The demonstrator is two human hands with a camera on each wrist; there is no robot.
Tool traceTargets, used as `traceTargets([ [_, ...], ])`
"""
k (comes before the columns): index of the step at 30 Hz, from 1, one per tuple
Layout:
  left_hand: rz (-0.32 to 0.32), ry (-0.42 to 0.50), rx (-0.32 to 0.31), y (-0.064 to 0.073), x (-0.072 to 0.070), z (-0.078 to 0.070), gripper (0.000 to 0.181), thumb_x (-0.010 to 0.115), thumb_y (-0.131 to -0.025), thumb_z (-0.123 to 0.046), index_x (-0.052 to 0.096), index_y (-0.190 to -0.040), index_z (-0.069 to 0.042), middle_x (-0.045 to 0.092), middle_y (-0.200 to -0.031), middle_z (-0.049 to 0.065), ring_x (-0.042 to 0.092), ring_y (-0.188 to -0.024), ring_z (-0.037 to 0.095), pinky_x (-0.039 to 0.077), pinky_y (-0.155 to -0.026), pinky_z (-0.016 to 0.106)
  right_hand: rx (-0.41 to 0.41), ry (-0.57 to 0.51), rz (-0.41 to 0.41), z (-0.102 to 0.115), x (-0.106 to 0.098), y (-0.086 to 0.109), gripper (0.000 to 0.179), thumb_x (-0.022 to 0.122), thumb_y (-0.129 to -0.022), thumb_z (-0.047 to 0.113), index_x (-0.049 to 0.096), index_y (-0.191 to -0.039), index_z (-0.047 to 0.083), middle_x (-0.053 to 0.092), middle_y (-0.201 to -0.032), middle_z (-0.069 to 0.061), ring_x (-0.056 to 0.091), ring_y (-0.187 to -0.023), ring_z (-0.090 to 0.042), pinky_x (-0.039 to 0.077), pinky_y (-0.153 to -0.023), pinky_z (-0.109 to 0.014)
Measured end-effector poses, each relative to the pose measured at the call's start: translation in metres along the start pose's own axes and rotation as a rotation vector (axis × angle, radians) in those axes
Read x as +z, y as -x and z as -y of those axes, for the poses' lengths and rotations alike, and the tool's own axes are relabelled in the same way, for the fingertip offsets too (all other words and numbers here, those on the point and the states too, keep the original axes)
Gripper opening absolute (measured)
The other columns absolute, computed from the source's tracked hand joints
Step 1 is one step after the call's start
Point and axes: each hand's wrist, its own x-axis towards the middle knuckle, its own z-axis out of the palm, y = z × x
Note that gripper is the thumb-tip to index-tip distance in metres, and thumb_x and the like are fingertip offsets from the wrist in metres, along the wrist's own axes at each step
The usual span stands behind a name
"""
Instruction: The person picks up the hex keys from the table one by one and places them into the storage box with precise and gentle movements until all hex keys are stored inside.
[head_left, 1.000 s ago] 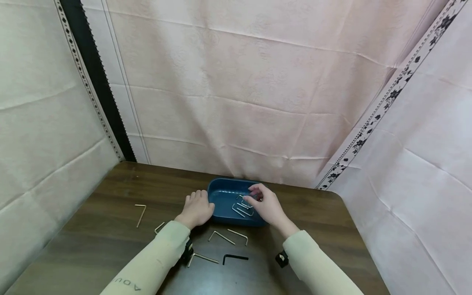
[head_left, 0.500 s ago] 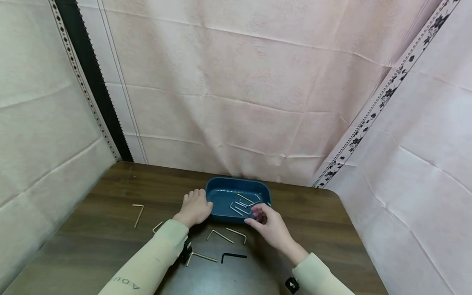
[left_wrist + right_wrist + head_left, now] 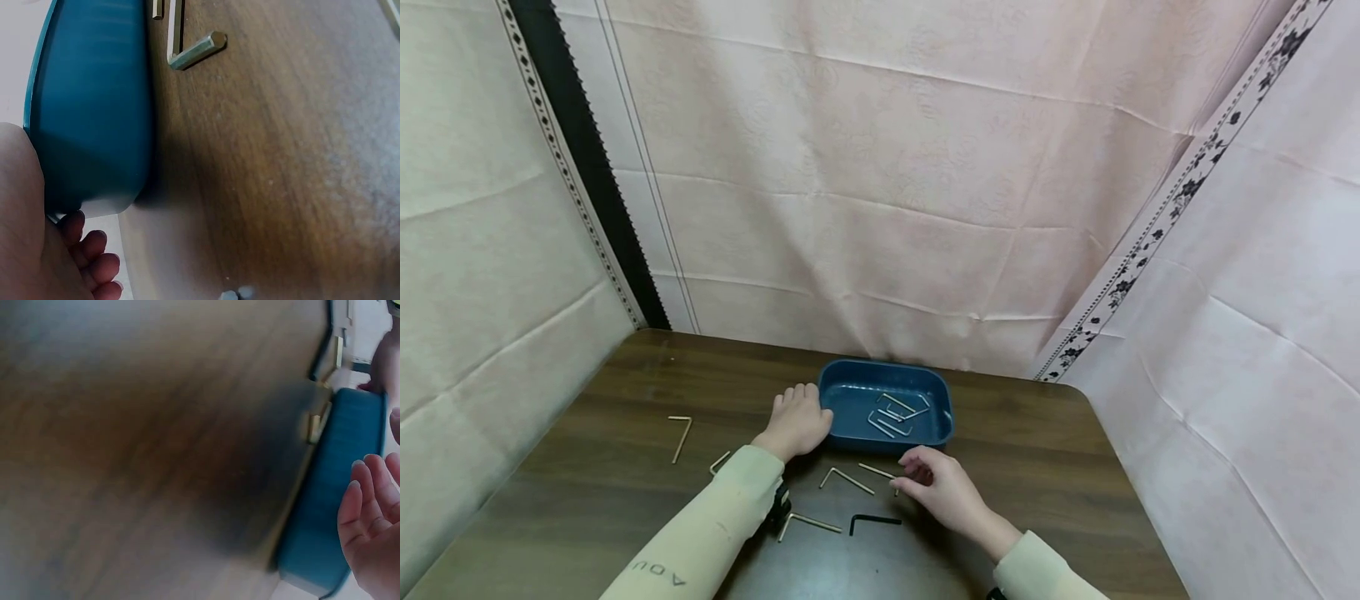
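My left hand [image 3: 797, 422] holds the left end of a blue tray [image 3: 850, 398]; in the left wrist view its fingers curl at the tray's end wall [image 3: 94, 112]. Inside the tray, toward its right side, lie several silvery L-shaped hex keys [image 3: 895, 415]. My right hand [image 3: 946, 492] hovers in front of the tray's right half, fingers loosely bent and holding nothing. Its thumb and fingertips are right at the short end of a brass-coloured hex key [image 3: 876, 471], partly hiding it. Another brass-coloured hex key [image 3: 853, 481] lies just left of that one.
Nearer me on the wooden table [image 3: 1045, 500] lie a black hex key [image 3: 877, 521] and a brass-coloured one [image 3: 816, 524]. Two more are at the left, one long key [image 3: 682, 438] and one key [image 3: 720, 461] partly behind my left sleeve. Curtains hang behind the table.
My right hand has come out of the tray and moved toward me, to the hex keys in front. A hex key now shows at the tray's right side. My left hand stays at the tray.
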Motion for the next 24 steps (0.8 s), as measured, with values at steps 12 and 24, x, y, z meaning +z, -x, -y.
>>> traceTargets([
  [12, -0.002, -0.003, -0.006, 0.001, 0.0, -0.001, 0.042, 0.045, -0.095, -0.032, 0.046, -0.122, 0.001, 0.048, -0.112, 0.013, 0.039, -0.097, 0.029, 0.031, -0.089, 0.047, 0.045, 0.118, 0.043, -0.009, 0.015, -0.002, 0.023, 0.073, -0.086, 0.033, 0.068, -0.102, 0.018, 0.06, -0.093, 0.006, 0.055, -0.076, -0.007, 0.047, -0.066, -0.025],
  [24, -0.005, -0.004, 0.001, -0.002, 0.002, 0.002, 0.04, 0.046, -0.095, -0.033, 0.047, -0.119, -0.001, 0.048, -0.109, 0.012, 0.04, -0.096, 0.029, 0.031, -0.088, 0.048, 0.075, 0.171, 0.094, -0.011, 0.019, -0.009, 0.018, 0.073, -0.086, 0.028, 0.068, -0.099, 0.017, 0.058, -0.089, 0.007, 0.054, -0.074, -0.009, 0.046, -0.064, -0.026],
])
